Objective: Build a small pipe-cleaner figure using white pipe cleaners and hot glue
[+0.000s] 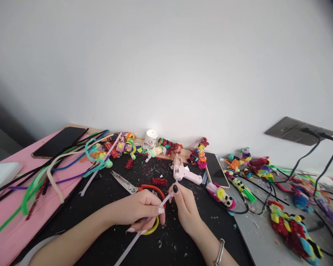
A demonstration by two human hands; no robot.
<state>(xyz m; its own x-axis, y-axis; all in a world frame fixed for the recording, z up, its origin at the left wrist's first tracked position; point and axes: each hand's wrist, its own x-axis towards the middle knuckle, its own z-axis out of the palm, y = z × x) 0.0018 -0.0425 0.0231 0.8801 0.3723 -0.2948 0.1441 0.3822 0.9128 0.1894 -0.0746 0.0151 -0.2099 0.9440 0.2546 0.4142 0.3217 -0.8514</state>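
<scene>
My left hand [140,210] is closed around a long white pipe cleaner [133,244] that runs down toward the bottom edge. My right hand [184,207] pinches the upper end of the same pipe cleaner, fingers pressed together. Both hands hover over a black mat [105,207]. Under my left hand lies a yellow ring [152,229]. A pink glue gun [183,171] lies just beyond my right hand. Scissors with red handles [135,187] rest beside my left hand.
A pile of coloured pipe cleaners [58,170] spreads over a pink board [8,214] at the left, with a dark phone [59,142]. Small pipe-cleaner figures [169,147] line the wall. Another phone [216,170], cables and more figures [291,229] crowd the right.
</scene>
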